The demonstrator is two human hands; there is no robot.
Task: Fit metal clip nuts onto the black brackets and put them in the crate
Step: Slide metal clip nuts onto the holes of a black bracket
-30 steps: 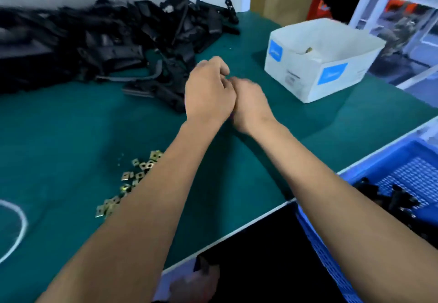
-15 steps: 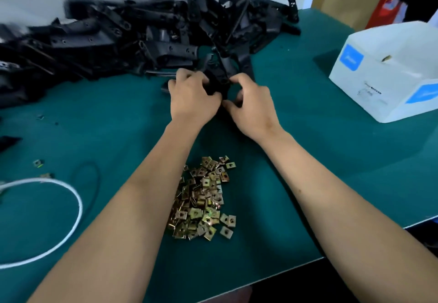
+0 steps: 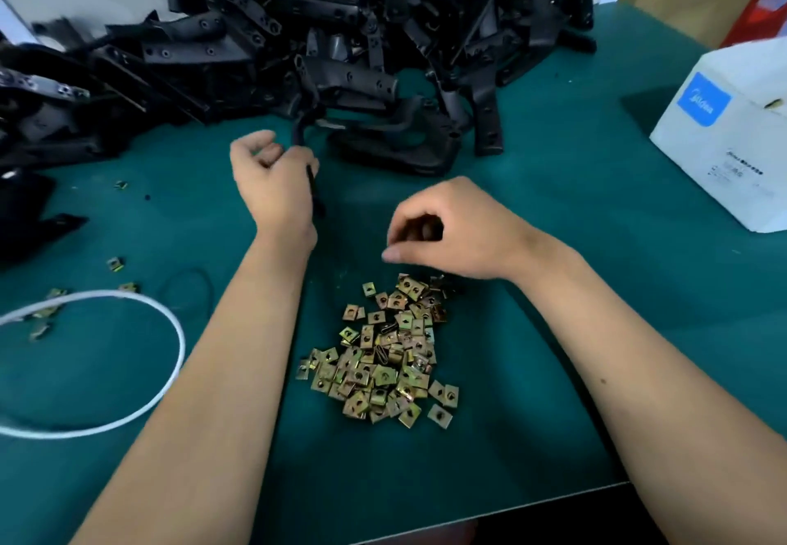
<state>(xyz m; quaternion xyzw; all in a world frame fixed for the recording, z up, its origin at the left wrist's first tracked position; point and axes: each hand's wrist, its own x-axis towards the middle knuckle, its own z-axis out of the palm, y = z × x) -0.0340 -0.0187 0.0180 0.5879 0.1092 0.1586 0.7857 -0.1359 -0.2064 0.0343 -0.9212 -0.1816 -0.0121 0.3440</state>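
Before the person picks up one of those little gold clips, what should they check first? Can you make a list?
1. Black bracket held in the left hand: ok, fingers curl round it.
2. Right hand free to pick: cannot tell, its fingers are curled and hide what is inside.
3. Right hand near the clips: ok, it hovers just above the far edge of the pile of gold clips.
4. Clips left to use: ok, plenty lie on the green table.
5. Crate ready for the finished part: cannot tell, it is out of view.
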